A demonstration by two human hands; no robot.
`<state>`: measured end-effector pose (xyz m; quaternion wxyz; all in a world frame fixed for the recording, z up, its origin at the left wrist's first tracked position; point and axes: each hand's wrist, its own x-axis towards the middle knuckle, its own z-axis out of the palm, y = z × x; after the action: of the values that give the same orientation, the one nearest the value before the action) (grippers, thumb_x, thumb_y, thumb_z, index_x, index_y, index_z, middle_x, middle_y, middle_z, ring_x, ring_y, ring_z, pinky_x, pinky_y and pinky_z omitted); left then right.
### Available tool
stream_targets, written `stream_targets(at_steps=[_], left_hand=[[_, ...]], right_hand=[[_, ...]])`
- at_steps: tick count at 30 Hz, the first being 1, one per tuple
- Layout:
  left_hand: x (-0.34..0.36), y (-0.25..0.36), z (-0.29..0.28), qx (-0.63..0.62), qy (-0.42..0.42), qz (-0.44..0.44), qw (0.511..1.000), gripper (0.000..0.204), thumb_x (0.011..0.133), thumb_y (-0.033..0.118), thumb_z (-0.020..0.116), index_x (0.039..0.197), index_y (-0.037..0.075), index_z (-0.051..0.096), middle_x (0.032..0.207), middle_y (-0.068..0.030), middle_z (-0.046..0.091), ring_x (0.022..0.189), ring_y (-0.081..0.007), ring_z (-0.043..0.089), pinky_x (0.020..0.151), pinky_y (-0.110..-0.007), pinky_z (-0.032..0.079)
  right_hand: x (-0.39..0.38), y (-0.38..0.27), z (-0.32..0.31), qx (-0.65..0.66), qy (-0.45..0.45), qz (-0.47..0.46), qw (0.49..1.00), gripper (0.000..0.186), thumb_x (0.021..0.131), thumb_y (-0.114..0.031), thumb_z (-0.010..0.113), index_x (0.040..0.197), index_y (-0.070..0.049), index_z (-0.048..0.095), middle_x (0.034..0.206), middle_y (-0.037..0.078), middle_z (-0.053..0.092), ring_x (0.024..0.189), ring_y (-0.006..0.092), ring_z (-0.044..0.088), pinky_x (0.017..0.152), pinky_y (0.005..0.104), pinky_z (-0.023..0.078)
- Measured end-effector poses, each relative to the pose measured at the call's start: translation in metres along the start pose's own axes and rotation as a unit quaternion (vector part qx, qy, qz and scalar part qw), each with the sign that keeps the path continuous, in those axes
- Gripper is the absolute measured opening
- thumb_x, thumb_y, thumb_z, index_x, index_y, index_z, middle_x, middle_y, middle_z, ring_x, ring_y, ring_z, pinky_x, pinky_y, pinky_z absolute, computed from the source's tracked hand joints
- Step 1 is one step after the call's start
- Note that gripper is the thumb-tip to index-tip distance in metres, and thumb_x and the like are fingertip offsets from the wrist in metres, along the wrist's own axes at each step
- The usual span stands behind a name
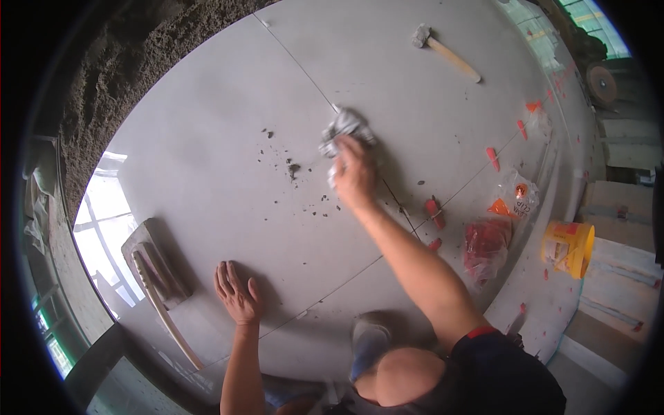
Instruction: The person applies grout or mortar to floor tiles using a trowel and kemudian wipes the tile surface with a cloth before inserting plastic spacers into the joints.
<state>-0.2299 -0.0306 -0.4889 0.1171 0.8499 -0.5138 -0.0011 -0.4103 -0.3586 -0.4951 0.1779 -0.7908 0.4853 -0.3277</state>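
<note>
A crumpled white-and-grey rag (348, 130) is bunched under my right hand (356, 173), whose fingers press it onto the pale grey floor tile (221, 187). The rag lies across the joint between two tiles. Slight blur softens the fingers of that hand. My left hand (238, 294) rests palm down on the tile, fingers spread, holding nothing. Dark mortar crumbs (293, 168) are scattered on the tile to the left of the rag. Beyond my left hand lies a trowel-like tool (158, 266) with a broad blade and a long pale handle.
A mallet (448, 54) lies at the far right. Red tile wedges (492, 158) sit along a joint, near a clear bag of red wedges (487, 245), another plastic bag (520, 192) and a yellow bucket (568, 247). Rough mortar (104, 97) borders the tiles at the far left.
</note>
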Motion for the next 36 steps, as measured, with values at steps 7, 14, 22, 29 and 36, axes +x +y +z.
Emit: stream_targets(at_steps=[7,14,22,29,36], left_hand=[[-0.003,-0.004,-0.004,-0.005,-0.017,-0.007,1.000,0.060,0.094,0.031,0.050,0.143,-0.002,0.040,0.147,-0.0220,0.039,0.136,-0.0432,0.034,0.112,-0.052,0.027],[0.002,0.003,-0.002,-0.016,0.002,0.010,1.000,0.060,0.094,0.031,0.051,0.143,-0.003,0.039,0.146,-0.0238,0.039,0.136,-0.0433,0.035,0.112,-0.052,0.027],[-0.002,0.004,-0.006,-0.006,-0.019,-0.002,1.000,0.062,0.094,0.033,0.050,0.144,-0.002,0.040,0.147,-0.0227,0.039,0.138,-0.0424,0.033,0.113,-0.051,0.026],[0.003,0.007,-0.005,-0.012,-0.013,-0.010,1.000,0.061,0.093,0.034,0.050,0.143,-0.001,0.041,0.147,-0.0208,0.040,0.138,-0.0406,0.034,0.114,-0.050,0.026],[0.003,0.005,-0.010,-0.012,-0.022,-0.021,0.999,0.061,0.093,0.033,0.050,0.143,0.000,0.041,0.147,-0.0208,0.040,0.138,-0.0404,0.033,0.114,-0.050,0.025]], right_hand=[[0.004,-0.002,-0.105,0.242,-0.089,0.162,0.952,0.036,0.090,0.002,0.055,0.125,-0.004,0.063,0.107,0.004,0.068,0.088,0.0113,0.063,0.077,0.0270,0.052],[-0.021,0.125,-0.212,-0.029,-0.282,0.098,0.954,0.029,0.077,0.005,0.061,0.101,-0.006,0.072,0.107,0.009,0.064,0.104,0.0258,0.061,0.091,0.0336,0.048],[0.031,0.067,-0.094,0.020,-0.283,-0.018,0.959,0.024,0.078,0.003,0.063,0.098,-0.008,0.072,0.111,0.008,0.064,0.106,0.0279,0.061,0.092,0.0350,0.048],[0.088,0.045,-0.043,0.022,-0.203,-0.056,0.977,0.023,0.082,0.000,0.063,0.102,-0.007,0.070,0.110,0.008,0.064,0.107,0.0288,0.060,0.093,0.0357,0.048],[0.022,0.065,-0.126,-0.038,-0.381,-0.077,0.921,0.027,0.080,0.004,0.058,0.102,-0.003,0.070,0.117,0.008,0.062,0.108,0.0290,0.059,0.093,0.0365,0.048]])
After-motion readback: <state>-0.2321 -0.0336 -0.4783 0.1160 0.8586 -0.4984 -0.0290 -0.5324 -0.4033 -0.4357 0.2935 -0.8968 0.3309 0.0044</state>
